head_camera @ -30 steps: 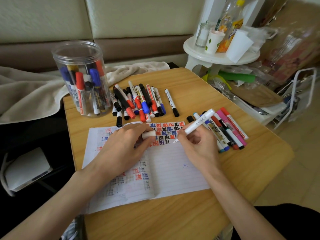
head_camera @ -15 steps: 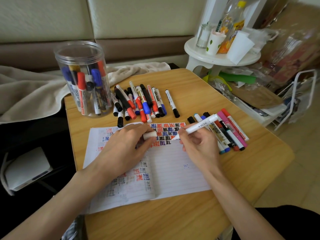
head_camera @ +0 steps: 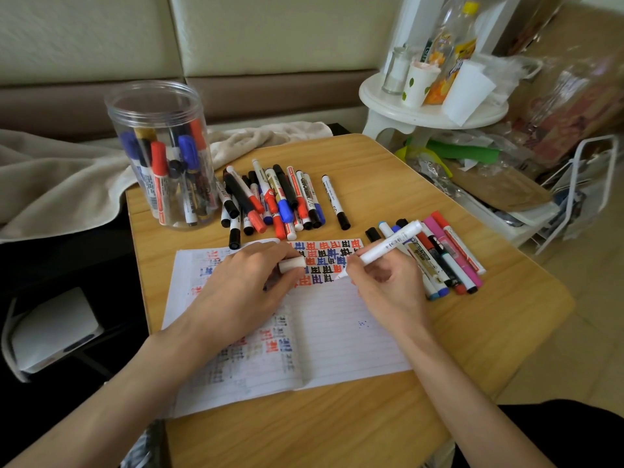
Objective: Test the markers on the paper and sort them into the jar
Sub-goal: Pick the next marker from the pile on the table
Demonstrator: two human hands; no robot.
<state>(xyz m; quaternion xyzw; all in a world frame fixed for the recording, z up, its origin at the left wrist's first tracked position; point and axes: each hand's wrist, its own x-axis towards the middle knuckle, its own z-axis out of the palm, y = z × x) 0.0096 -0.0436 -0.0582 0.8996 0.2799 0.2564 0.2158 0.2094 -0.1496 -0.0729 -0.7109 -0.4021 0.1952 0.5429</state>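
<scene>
Now the white marker (head_camera: 388, 246) leans flatter than it did a second ago. Its tip sits at the lower edge of the block of red, blue and black test marks on the lined paper (head_camera: 337, 332). The right hand (head_camera: 385, 292) grips the barrel in a writing hold. The left hand (head_camera: 243, 285) hasn't budged: it rests on the page, pinching the white cap (head_camera: 292, 265). So the test stroke looks under way, though I can't make out any fresh ink from this pen. Recapping and sorting are still to come. The jar (head_camera: 162, 153) stands at the far left of the surface (head_camera: 371, 434), partly filled. A heap of markers (head_camera: 270, 201) lies just beside it, and a row of markers (head_camera: 445, 261) lies beside the right hand.
</scene>
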